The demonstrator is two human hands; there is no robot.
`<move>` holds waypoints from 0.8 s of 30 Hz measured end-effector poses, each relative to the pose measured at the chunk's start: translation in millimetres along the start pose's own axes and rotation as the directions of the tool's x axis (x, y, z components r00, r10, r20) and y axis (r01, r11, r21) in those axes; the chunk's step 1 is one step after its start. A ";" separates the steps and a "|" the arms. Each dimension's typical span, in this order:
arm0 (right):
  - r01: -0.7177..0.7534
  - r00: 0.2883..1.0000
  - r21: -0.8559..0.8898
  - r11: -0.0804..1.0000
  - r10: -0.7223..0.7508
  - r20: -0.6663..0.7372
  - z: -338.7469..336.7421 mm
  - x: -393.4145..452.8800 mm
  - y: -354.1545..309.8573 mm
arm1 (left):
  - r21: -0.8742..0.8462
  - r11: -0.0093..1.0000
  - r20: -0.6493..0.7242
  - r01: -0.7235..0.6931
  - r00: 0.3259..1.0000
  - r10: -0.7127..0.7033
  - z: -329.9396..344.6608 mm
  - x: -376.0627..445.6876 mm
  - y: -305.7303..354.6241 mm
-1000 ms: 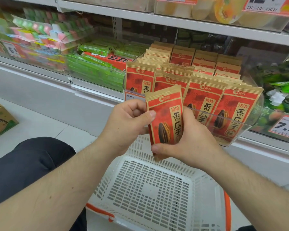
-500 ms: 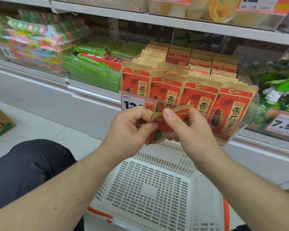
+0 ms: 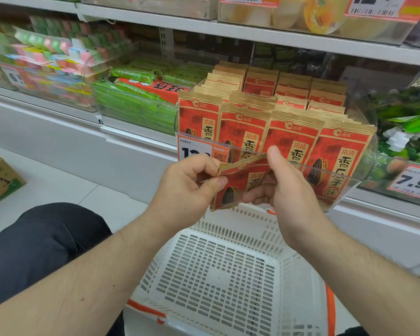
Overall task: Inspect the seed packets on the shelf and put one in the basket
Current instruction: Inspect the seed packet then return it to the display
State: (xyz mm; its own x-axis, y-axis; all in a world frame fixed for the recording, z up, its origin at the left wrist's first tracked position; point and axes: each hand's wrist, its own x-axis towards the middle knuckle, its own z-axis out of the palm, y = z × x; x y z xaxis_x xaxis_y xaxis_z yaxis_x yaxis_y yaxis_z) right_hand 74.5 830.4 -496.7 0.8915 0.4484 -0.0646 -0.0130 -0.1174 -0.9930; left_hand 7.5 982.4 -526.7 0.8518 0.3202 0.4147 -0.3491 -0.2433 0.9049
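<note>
Writing: red-and-kraft paper seed packet [image 3: 240,187] reads 洽洽; shelf tags "7.9", "12".
Grip: your left hand [image 3: 187,187] and right hand [image 3: 284,187] both pinch it, tilted.
Place: above the white slotted plastic basket [image 3: 218,275], before the shelf's clear bin [image 3: 359,180].

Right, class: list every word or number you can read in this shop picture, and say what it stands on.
"洽洽" and "香瓜子": red and tan paper seed packets in the clear bin.
"7.9": orange price tag at right.
"12": top-right price tag, partly cut off.
Barcodes and small print: unreadable.
</note>
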 end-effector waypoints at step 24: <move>0.510 0.860 -0.601 0.615 -0.380 0.341 -1.6 -9.5 -2.1 | -0.429 0.755 0.030 0.495 0.843 -0.536 -31.5 -3.6 22.7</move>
State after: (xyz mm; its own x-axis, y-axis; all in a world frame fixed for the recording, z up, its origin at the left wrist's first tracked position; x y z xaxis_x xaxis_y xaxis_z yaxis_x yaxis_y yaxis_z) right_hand 66.8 824.9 -493.8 0.6174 0.7322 0.2877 0.7188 -0.3764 -0.5846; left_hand -15.9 1004.5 -504.6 0.9173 0.3735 -0.1383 -0.0094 0.3675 0.9300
